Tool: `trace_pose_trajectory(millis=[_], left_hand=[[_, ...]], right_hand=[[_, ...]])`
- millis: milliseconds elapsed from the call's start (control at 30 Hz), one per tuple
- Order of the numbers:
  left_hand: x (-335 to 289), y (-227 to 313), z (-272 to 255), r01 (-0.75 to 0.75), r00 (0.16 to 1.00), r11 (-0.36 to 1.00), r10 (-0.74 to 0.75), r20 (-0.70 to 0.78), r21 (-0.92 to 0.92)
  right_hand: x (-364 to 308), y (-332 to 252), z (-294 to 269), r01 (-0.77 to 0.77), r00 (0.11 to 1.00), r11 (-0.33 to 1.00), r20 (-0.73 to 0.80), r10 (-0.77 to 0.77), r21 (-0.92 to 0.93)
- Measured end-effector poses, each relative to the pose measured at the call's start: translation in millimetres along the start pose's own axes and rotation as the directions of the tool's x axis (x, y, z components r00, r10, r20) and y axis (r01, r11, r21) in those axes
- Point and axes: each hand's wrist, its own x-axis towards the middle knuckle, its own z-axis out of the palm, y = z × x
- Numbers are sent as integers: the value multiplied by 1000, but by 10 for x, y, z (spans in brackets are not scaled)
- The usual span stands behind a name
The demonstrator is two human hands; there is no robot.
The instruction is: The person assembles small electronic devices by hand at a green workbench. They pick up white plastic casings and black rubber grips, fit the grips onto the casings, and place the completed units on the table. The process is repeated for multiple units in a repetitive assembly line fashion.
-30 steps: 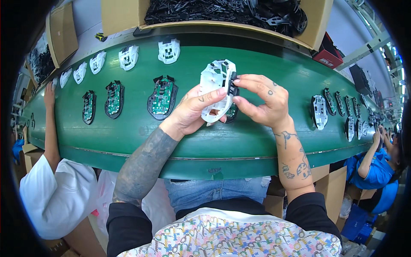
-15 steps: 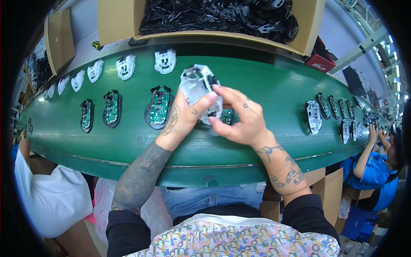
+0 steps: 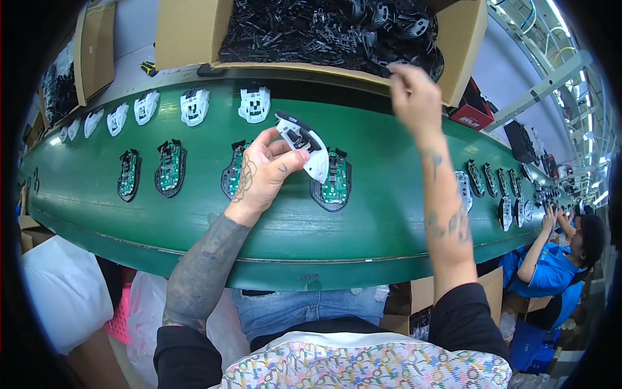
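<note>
My left hand (image 3: 262, 170) grips a white plastic shell (image 3: 315, 162) with black parts along its upper edge, tilted on its side above the green belt (image 3: 395, 214). Just beyond it lies a green circuit board on a black base (image 3: 335, 181), partly hidden by the shell. My right hand (image 3: 416, 97) is raised over the front edge of a cardboard box (image 3: 463, 61) filled with small black plastic parts (image 3: 291, 39). Its fingers are curled together and slightly blurred; whatever is between the fingertips is too small to name. Another board on its base (image 3: 233, 178) is partly covered by my left hand.
White shells (image 3: 254, 105) stand in a row along the belt's far side. More boards on black bases (image 3: 170, 170) lie at left, and several boards and shells at right. A red box (image 3: 474, 110) sits at the back right. A co-worker in blue (image 3: 541, 259) works at far right.
My right hand has let go of the shell and moved up and right to the cardboard box. My left hand keeps the shell, now turned onto its side. The board behind it is more exposed.
</note>
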Motion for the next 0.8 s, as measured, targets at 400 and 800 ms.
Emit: trace_pose_trajectory(millis=[400, 800], left_hand=[[-8, -73, -72, 47, 998, 971, -38, 45, -235], [79, -117, -121, -48, 996, 959, 24, -89, -281]], right_hand=[[493, 1169, 11, 74, 924, 762, 332, 191, -644], [530, 1023, -101, 1, 952, 781, 239, 191, -625]])
